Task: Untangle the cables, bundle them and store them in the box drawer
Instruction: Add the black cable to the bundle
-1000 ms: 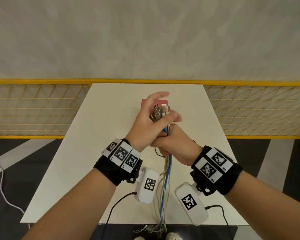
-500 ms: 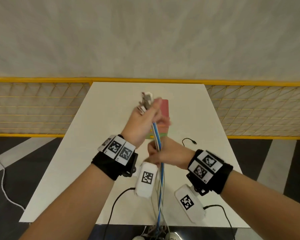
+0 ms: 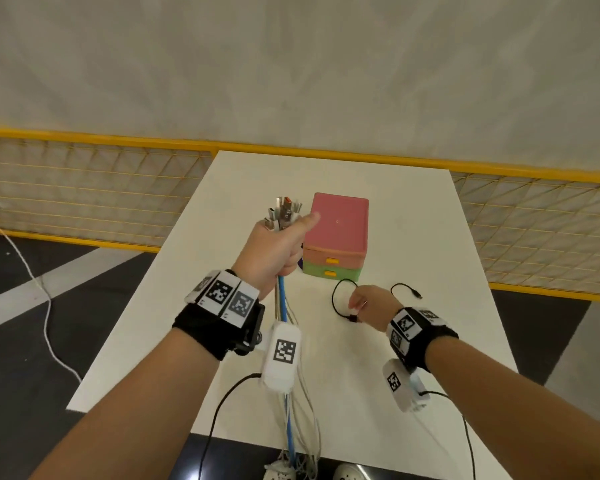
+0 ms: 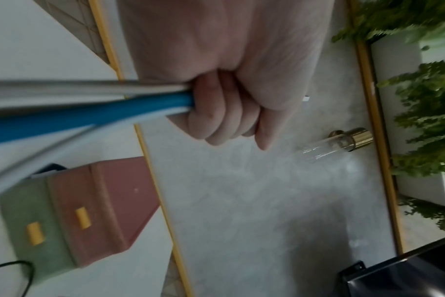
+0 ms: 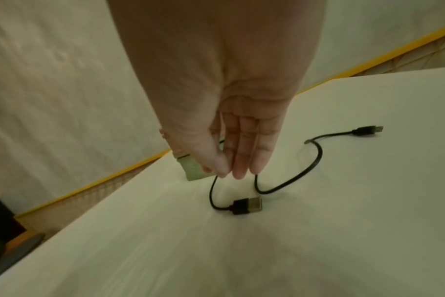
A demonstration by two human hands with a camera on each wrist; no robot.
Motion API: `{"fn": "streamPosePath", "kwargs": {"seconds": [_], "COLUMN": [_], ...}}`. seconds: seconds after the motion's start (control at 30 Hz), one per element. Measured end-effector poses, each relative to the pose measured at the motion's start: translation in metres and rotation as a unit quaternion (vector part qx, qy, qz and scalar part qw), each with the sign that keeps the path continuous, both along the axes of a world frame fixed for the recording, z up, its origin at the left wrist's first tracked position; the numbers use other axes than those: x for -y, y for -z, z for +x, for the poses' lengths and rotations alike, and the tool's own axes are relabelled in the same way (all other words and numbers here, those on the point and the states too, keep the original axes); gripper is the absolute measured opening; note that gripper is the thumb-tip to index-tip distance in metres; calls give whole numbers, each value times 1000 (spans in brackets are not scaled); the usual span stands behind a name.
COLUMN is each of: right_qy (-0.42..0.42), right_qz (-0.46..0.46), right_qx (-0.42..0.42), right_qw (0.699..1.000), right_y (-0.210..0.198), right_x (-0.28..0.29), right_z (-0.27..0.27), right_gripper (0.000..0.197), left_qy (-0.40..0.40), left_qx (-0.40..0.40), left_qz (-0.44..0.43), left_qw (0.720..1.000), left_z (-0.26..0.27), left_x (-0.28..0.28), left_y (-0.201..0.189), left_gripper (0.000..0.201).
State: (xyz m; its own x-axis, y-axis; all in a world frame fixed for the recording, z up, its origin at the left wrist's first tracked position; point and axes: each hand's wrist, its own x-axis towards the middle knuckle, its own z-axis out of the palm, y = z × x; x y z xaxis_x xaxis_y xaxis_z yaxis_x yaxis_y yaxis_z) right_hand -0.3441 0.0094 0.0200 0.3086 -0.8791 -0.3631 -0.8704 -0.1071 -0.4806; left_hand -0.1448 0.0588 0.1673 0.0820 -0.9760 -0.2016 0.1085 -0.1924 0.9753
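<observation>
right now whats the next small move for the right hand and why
Probably lower the right hand and pinch the black cable off the table. It lies loose under the straight fingers, apart from the cable bundle the left hand grips, and both box drawers look shut.

Cable bundle (image 3: 293, 431) ends below frame

A white counter (image 3: 413, 358) stands against a pale marbled wall (image 3: 291, 64). A yellow-framed mesh railing (image 3: 84, 181) runs beyond the fingers on both sides. The floor (image 3: 32, 341) is dark with white stripes; a white cord (image 3: 32, 275) trails across it at left.
</observation>
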Motion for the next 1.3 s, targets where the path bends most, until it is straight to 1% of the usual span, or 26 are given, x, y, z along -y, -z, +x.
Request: {"fn": "streamPosePath", "kwargs": {"seconds": [0.07,0.1,0.17,0.27,0.33,0.4,0.43,0.47,0.5,0.57,0.6,0.63,0.7,0.73,0.8,0.87,0.93,0.97,1.03,1.1,1.17,1.2,1.23,1.3], "right_qy": [-17,-33,-56,-64,-84,-81,-61,-31,5,63,72,68,57,66,96,103,100,99,89,67,35,19,5,-13], "right_qz": [21,32,40,28,25,25,38,68,105,163,177,173,131,114,100,90,66,50,26,15,23,36,52,78], "right_qx": [-37,-59,-94,-93,-69,-7,51,130,221,385,442,471,494,508,538,555,550,538,507,475,432,404,374,330], "right_qw": [999,997,993,993,994,996,996,989,970,906,876,863,858,851,831,821,826,836,857,877,901,914,926,941], "right_y": [13,17,25,30,26,14,3,-10,-27,-61,-78,-91,-111,-117,-128,-136,-142,-144,-146,-145,-142,-138,-133,-116], "right_x": [7,8,8,1,-2,-4,-5,-8,-11,-20,-24,-28,-37,-41,-48,-55,-63,-65,-69,-73,-78,-81,-83,-90], "right_z": [5,8,13,20,21,22,22,22,22,18,15,11,6,4,4,5,6,7,9,12,16,19,21,23], "right_gripper": [18,19,30,39,43,36,32,29,27,31,33,34,33,31,25,19,16,16,20,24,23,24,24,27], "left_qy": [-11,-16,-29,-51,-60,-57,-51,-39,-24,13,30,46,71,82,109,144,157,150,111,67,32,19,2,-32], "left_qx": [-1,-4,-6,-2,4,13,22,34,46,73,86,96,101,98,84,57,40,40,52,64,76,78,76,49], "left_qz": [18,23,26,25,26,21,13,1,-17,-52,-64,-75,-88,-97,-120,-142,-153,-155,-152,-142,-134,-133,-129,-121], "left_qw": [1000,1000,999,998,998,998,998,999,999,996,994,991,988,987,983,978,975,976,981,986,988,988,989,991], "left_z": [-5,-7,-9,-7,-4,-1,1,2,3,2,1,-1,-6,-10,-17,-23,-27,-30,-37,-42,-43,-42,-40,-33], "left_x": [1,1,2,4,5,5,4,2,1,-3,-5,-7,-9,-11,-14,-18,-20,-21,-23,-22,-19,-18,-15,-9], "left_y": [8,11,16,19,21,23,23,24,24,22,20,19,17,15,14,13,11,10,6,8,9,10,10,5], "left_gripper": [50,50,52,54,51,46,43,40,37,30,29,29,30,31,34,36,36,29,4,24,39,44,45,44]}}
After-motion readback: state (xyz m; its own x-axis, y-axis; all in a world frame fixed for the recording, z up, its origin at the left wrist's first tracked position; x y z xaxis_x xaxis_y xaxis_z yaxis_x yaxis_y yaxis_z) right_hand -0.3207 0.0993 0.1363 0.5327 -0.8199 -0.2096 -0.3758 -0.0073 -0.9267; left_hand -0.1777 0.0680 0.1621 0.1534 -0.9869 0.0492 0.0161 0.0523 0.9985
